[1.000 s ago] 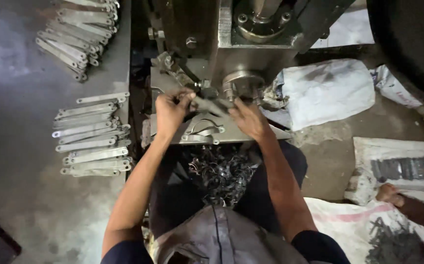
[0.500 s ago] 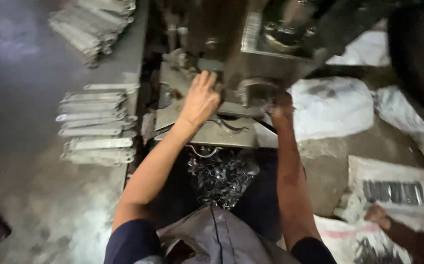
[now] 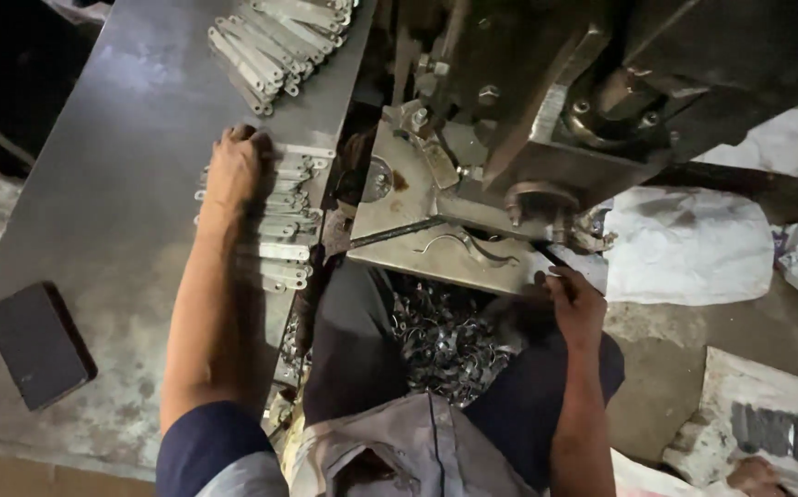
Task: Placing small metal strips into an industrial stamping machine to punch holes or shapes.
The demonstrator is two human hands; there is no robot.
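The left hand [image 3: 233,170] lay palm down on a stack of flat metal strips [image 3: 279,235] that sat on the grey worktop [image 3: 114,193], left of the press. Its fingers were spread loosely over the top pieces of the stack, resting on them; whether any strip was actually pinched could not be told. A second pile of the same strips [image 3: 275,41] lay farther off on the worktop, well apart from the hand. A dark flat rectangular object [image 3: 35,342] rested near the worktop's near left corner.

The right hand [image 3: 572,299] was at the near right edge of the press's steel plate [image 3: 436,239], fingers curled together against that edge; what they gripped, if anything, was hidden. On the plate lay a thin curved metal piece [image 3: 468,247]. Below the plate, between the person's knees, sat a heap of small metal offcuts [image 3: 440,336]. White sacks [image 3: 684,244] lay on the floor to the right.
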